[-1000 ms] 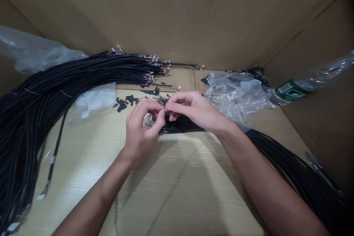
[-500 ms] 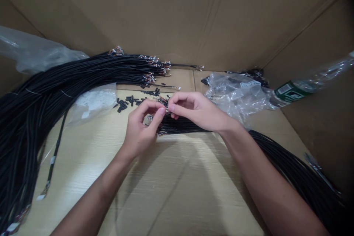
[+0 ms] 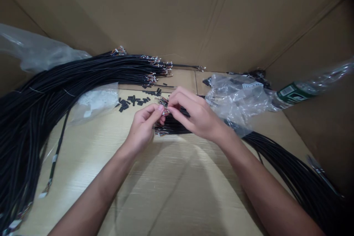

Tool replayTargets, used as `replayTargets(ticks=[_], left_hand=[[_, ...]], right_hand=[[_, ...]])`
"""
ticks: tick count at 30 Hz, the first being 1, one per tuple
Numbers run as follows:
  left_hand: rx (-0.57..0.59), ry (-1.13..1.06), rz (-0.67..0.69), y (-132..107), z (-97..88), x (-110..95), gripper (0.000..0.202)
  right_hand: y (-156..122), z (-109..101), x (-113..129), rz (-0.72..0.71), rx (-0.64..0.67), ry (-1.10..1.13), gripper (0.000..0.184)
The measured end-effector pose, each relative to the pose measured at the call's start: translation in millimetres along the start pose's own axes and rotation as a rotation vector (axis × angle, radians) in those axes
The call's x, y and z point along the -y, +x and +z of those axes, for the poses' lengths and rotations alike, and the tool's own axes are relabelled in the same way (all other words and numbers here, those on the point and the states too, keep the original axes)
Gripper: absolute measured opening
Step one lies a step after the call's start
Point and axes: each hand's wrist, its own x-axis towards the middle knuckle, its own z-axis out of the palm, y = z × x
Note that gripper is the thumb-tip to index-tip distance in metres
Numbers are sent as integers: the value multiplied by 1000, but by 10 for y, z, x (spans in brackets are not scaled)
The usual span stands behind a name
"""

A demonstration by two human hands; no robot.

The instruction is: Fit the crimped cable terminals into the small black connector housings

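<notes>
My left hand is closed in a pinch, thumb against forefinger, on a small connector with thin coloured wires. From the right, my right hand pinches at the same wires, its fingertips almost meeting the left thumb. Exactly which wires each hand grips is too small to tell. Beneath both hands lies a bundle of black cables, with bare wire ends and small connectors on its left side. My right hand covers part of that bundle, which runs on to the lower right. Short black sleeves lie scattered just behind my left hand.
A big bundle of black cables with white connectors curves along the left and back. A clear bag of white pieces is beside it. To the right are a crumpled plastic bag, a bottle and tweezers. Cardboard walls surround the table.
My left hand has tightened its pinch and turned slightly. My right hand has tipped more upright, its fingers now bent down onto the wires. The view has shifted a little.
</notes>
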Motion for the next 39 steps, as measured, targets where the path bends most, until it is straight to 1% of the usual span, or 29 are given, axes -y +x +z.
replayTargets(ticks=[4, 7, 10, 13, 15, 17, 20, 24, 29, 32, 39], left_hand=[[33, -143, -104, -3, 30, -23, 40], [52, -170, -113, -6, 39, -23, 41], [63, -148, -99, -19, 36, -21, 40], [72, -116, -86, -47, 32, -31, 38], [83, -97, -80, -69, 34, -45, 39], [102, -77, -78, -89, 43, -63, 41], [128, -48, -97, -111, 68, -99, 43], [111, 36, -149, -127, 97, -141, 46], [87, 99, -163, -128, 96, -133, 47], [72, 101, -155, -113, 94, -104, 45], [38, 147, -116, -117, 102, -78, 40]], right_hand=[[-33, 33, 5, -30, -2, -72, 11], [-38, -2, 2, -51, 41, -102, 12], [-53, -46, 7, -70, 67, -146, 11], [-110, -35, 7, -137, 13, -209, 9], [-171, 0, 0, -226, -42, -295, 11], [-234, 36, -6, -244, -49, -366, 12], [-298, 69, -9, -267, -85, -380, 17], [-322, 95, -8, -365, -166, -366, 17], [-359, 167, -52, -354, -187, -351, 17], [-387, 200, -94, -348, -176, -324, 18], [-412, 200, -162, -337, -164, -350, 16]])
